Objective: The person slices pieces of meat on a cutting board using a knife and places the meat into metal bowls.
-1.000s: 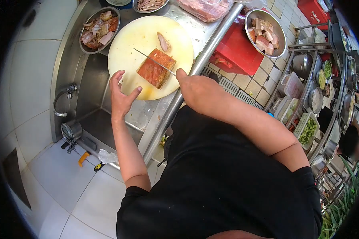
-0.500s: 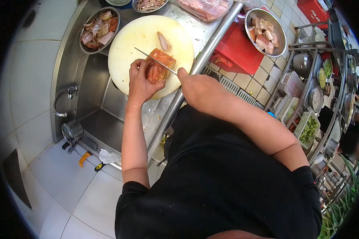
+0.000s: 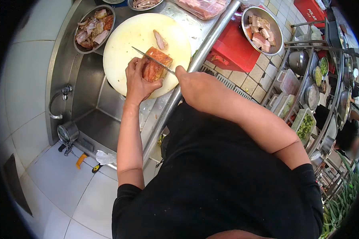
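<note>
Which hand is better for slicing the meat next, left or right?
Probably the right hand: it holds the knife, which crosses above the meat in this view. The left hand holds the meat, so it seems better for steadying.

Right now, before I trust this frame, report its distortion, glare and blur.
Head view: strong wide-lens bowing, with black corners and curving seams between the wall tiles; head view: pale reflections streak the steel rail; head view: the knife and meat show little blur; head view: the black shirt loses most detail.
</note>
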`<action>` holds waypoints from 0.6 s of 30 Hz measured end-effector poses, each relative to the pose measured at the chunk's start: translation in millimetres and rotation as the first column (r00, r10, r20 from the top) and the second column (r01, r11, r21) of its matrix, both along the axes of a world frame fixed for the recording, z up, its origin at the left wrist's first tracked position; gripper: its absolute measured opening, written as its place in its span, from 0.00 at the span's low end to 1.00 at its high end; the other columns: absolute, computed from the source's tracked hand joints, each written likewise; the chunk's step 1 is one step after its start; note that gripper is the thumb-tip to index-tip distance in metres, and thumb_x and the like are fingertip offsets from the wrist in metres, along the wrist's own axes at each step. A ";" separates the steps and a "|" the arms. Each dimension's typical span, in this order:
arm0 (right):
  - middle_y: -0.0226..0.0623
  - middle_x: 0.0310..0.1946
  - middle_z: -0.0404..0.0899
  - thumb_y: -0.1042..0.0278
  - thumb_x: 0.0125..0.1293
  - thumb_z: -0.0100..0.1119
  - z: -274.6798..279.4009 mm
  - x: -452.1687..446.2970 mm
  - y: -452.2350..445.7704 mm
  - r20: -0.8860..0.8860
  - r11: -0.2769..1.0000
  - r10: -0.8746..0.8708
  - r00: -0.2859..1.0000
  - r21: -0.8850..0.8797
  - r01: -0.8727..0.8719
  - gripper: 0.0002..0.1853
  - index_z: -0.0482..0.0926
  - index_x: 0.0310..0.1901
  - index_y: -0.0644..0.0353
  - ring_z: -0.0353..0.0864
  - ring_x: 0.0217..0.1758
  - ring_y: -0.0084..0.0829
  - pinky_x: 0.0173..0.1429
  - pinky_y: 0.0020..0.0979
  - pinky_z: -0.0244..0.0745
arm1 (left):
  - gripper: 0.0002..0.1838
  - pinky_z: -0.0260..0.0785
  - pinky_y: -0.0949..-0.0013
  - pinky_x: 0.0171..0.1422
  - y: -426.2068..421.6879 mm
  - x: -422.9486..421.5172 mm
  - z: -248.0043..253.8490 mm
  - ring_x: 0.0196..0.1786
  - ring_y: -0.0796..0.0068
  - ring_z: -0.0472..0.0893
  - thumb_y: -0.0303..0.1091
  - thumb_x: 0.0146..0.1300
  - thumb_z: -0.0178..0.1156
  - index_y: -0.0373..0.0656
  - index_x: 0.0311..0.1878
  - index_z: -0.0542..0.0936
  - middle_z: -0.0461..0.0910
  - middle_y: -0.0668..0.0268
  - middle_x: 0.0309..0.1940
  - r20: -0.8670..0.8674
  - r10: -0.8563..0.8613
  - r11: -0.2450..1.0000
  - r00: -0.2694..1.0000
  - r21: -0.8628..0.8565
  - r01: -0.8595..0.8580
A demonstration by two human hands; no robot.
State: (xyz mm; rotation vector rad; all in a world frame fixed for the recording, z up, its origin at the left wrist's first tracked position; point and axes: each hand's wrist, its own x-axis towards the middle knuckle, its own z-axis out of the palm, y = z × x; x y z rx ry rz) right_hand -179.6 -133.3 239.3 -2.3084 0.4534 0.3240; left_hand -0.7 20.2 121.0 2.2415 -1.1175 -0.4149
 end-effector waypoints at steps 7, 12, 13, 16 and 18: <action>0.60 0.28 0.82 0.79 0.67 0.45 -16.2 27.0 2.0 0.067 1.000 0.028 0.997 0.006 -0.028 0.11 0.67 0.48 0.76 0.84 0.36 0.58 0.42 0.52 0.78 | 0.43 0.65 0.49 0.72 -2.4 -0.4 -1.3 0.66 0.45 0.68 0.40 0.36 0.77 0.44 0.62 0.76 0.69 0.49 0.63 0.001 -0.002 0.999 1.000 -0.033 0.002; 0.62 0.34 0.84 0.76 0.68 0.50 -14.2 42.4 0.0 -0.036 1.000 0.026 0.999 -0.006 -0.026 0.09 0.70 0.46 0.72 0.88 0.42 0.57 0.46 0.49 0.82 | 0.43 0.65 0.49 0.71 -3.4 -1.4 -3.5 0.66 0.45 0.67 0.39 0.36 0.78 0.46 0.63 0.75 0.69 0.50 0.63 -0.025 0.011 0.999 1.000 -0.046 -0.012; 0.62 0.34 0.84 0.76 0.68 0.50 -19.2 47.2 1.0 -0.044 0.999 0.031 0.999 -0.010 -0.032 0.09 0.70 0.46 0.72 0.88 0.42 0.57 0.46 0.49 0.82 | 0.44 0.65 0.49 0.71 -3.4 -2.1 -3.6 0.67 0.45 0.67 0.39 0.36 0.78 0.47 0.63 0.75 0.69 0.50 0.63 -0.025 0.012 0.999 1.000 -0.049 -0.013; 0.65 0.32 0.83 0.78 0.68 0.46 -49.4 58.3 6.2 -0.045 1.000 0.030 0.999 -0.003 -0.030 0.11 0.68 0.49 0.74 0.86 0.41 0.59 0.46 0.52 0.80 | 0.44 0.66 0.49 0.71 -2.7 -2.7 -3.9 0.67 0.45 0.67 0.39 0.35 0.79 0.48 0.63 0.75 0.68 0.51 0.64 -0.026 0.013 0.999 1.000 -0.030 -0.014; 0.65 0.33 0.83 0.79 0.67 0.47 -64.8 65.4 3.4 -0.014 1.000 0.017 1.000 -0.004 -0.018 0.10 0.68 0.48 0.73 0.86 0.41 0.59 0.47 0.53 0.80 | 0.44 0.66 0.49 0.72 -5.1 -1.5 -6.2 0.66 0.46 0.67 0.38 0.35 0.79 0.49 0.62 0.75 0.68 0.51 0.64 -0.031 0.043 0.998 0.999 -0.034 -0.045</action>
